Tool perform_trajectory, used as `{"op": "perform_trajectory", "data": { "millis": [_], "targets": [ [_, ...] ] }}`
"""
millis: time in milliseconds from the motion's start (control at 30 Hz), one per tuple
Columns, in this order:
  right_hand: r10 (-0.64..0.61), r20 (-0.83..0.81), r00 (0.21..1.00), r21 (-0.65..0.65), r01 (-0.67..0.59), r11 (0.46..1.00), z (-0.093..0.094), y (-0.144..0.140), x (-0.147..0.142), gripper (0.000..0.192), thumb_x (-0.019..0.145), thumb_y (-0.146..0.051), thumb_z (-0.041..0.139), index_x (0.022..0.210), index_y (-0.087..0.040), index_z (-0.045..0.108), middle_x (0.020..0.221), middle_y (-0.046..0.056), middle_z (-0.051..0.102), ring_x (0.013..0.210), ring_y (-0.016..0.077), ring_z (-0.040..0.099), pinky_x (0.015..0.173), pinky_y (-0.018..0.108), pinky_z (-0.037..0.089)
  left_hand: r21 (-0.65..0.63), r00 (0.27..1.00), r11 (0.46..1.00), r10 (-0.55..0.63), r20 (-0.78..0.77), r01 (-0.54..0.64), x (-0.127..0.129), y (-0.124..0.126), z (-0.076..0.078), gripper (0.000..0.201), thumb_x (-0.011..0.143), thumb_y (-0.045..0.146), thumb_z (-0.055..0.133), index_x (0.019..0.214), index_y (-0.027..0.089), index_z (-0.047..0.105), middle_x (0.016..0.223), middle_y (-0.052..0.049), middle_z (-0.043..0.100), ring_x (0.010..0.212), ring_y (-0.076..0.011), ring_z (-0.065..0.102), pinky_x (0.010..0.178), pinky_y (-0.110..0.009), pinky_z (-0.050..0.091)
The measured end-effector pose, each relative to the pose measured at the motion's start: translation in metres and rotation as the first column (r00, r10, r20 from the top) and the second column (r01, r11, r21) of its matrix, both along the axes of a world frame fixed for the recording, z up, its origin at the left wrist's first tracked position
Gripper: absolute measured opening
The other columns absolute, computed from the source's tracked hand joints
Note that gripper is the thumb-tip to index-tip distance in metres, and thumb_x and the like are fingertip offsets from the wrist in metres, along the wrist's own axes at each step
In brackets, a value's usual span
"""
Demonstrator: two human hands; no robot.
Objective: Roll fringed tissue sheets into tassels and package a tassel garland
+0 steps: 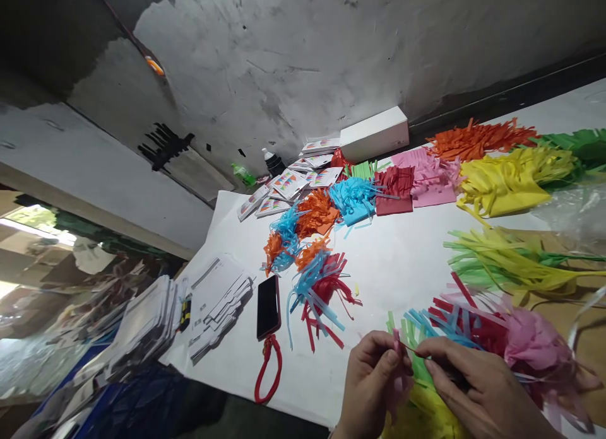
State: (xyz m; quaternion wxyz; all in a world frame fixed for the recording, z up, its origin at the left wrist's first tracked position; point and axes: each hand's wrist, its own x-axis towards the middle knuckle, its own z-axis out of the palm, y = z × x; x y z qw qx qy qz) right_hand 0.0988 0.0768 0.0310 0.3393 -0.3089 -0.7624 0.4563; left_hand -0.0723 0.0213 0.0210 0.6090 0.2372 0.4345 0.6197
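Note:
Low in the view, my left hand (369,385) pinches a pink paper tassel (401,388) between thumb and fingers. Close beside it on the right, my right hand (478,385) is closed, thumb against forefinger, on a thin reddish strand that runs toward the pink piece. What the strand is made of is too small to tell. Under and between the hands lie yellow fringed paper (426,417) and green fringed paper (420,366), partly hidden. Just beyond my right hand are blue strips (421,322), red strips (473,322) and a bunched pink tassel (534,338).
On the white table (227,221) lie a phone (268,306) with a red strap, stacked cut sheets (220,306), a blue and red tassel (319,284) and printed packets (288,183). Fringed paper piles, including a yellow bundle (511,180), line the back near a white box (374,135).

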Motion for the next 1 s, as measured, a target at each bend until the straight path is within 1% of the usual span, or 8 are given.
{"op": "perform_trajectory", "data": {
  "millis": [333, 433, 500, 567, 633, 767, 900, 1000],
  "targets": [
    [0.023, 0.025, 0.999, -0.039, -0.022, 0.999, -0.001, -0.002, 0.000, 0.023, 0.103, -0.030, 0.046, 0.103, -0.027, 0.069, 0.085, -0.001, 0.074, 0.073, 0.0157, 0.072, 0.063, 0.021, 0.056, -0.020, 0.997, 1.000, 0.000, 0.071, 0.001, 0.000, -0.003, -0.004, 0.028, 0.079, 0.038, 0.087, 0.084, 0.015, 0.070, 0.070, -0.001, 0.071, 0.057, -0.0086, 0.059, 0.062, -0.022, 0.047],
    [-0.008, 0.055, 0.998, -0.026, 0.009, 1.000, 0.000, -0.003, -0.001, 0.024, 0.103, -0.032, 0.045, 0.100, -0.027, 0.069, 0.084, 0.000, 0.074, 0.073, 0.0171, 0.073, 0.063, 0.023, 0.056, 0.001, 1.000, 1.000, -0.004, -0.004, 0.004, -0.002, -0.005, -0.004, 0.027, 0.082, 0.039, 0.083, 0.086, 0.016, 0.071, 0.072, -0.002, 0.071, 0.062, -0.0101, 0.060, 0.066, -0.023, 0.048],
    [-0.013, 0.079, 0.997, 0.003, 0.013, 1.000, 0.000, -0.003, 0.001, 0.024, 0.102, -0.032, 0.047, 0.103, -0.027, 0.070, 0.087, 0.002, 0.075, 0.076, 0.0188, 0.074, 0.066, 0.025, 0.057, 0.041, 0.987, 0.999, 0.005, -0.160, 0.001, -0.004, -0.005, -0.003, 0.023, 0.086, 0.038, 0.080, 0.086, 0.016, 0.073, 0.074, -0.002, 0.071, 0.068, -0.0120, 0.062, 0.070, -0.024, 0.048],
    [0.005, 0.111, 0.994, -0.005, -0.004, 1.000, 0.000, -0.002, 0.002, 0.024, 0.101, -0.033, 0.048, 0.106, -0.027, 0.071, 0.092, 0.004, 0.076, 0.083, 0.0210, 0.075, 0.071, 0.027, 0.059, 0.117, 0.917, 0.993, 0.031, -0.399, 0.017, -0.007, -0.005, -0.001, 0.017, 0.090, 0.034, 0.076, 0.086, 0.017, 0.074, 0.079, -0.004, 0.071, 0.075, -0.0147, 0.064, 0.073, -0.025, 0.049],
    [0.034, 0.120, 0.992, -0.093, -0.023, 0.995, -0.002, 0.000, 0.004, 0.028, 0.102, -0.037, 0.047, 0.116, -0.027, 0.069, 0.088, 0.003, 0.076, 0.081, 0.0212, 0.075, 0.070, 0.027, 0.059, 0.212, 0.789, 0.974, 0.066, -0.611, 0.083, -0.008, -0.005, 0.001, 0.012, 0.093, 0.029, 0.070, 0.090, 0.018, 0.076, 0.083, -0.006, 0.072, 0.079, -0.0172, 0.065, 0.074, -0.026, 0.050],
    [0.103, 0.086, 0.991, -0.285, -0.074, 0.956, -0.004, 0.005, 0.003, 0.038, 0.104, -0.045, 0.046, 0.132, -0.024, 0.060, 0.083, 0.001, 0.074, 0.078, 0.0198, 0.074, 0.070, 0.026, 0.058, 0.311, 0.599, 0.920, 0.114, -0.793, 0.236, -0.008, -0.006, 0.006, 0.012, 0.095, 0.020, 0.064, 0.097, 0.020, 0.075, 0.085, -0.009, 0.073, 0.080, -0.0192, 0.067, 0.072, -0.027, 0.052],
    [0.125, 0.104, 0.987, -0.157, -0.108, 0.982, -0.007, 0.009, -0.002, 0.029, 0.103, -0.041, 0.047, 0.103, -0.026, 0.071, 0.095, 0.004, 0.075, 0.089, 0.0204, 0.073, 0.078, 0.027, 0.059, 0.305, 0.433, 0.900, 0.152, -0.889, 0.311, -0.004, -0.009, 0.000, 0.017, 0.095, 0.015, 0.059, 0.103, 0.019, 0.073, 0.090, -0.013, 0.074, 0.083, -0.0226, 0.067, 0.072, -0.031, 0.054],
    [-0.083, 0.050, 0.995, -0.021, 0.084, 0.996, -0.013, 0.012, -0.002, 0.027, 0.100, -0.042, 0.052, 0.091, -0.026, 0.071, 0.097, 0.005, 0.075, 0.094, 0.0225, 0.074, 0.079, 0.027, 0.061, 0.257, 0.372, 0.908, 0.124, -0.920, 0.331, 0.006, -0.012, -0.012, 0.019, 0.092, 0.017, 0.061, 0.106, 0.017, 0.074, 0.090, -0.015, 0.074, 0.085, -0.0261, 0.068, 0.074, -0.035, 0.055]
  ]
}}
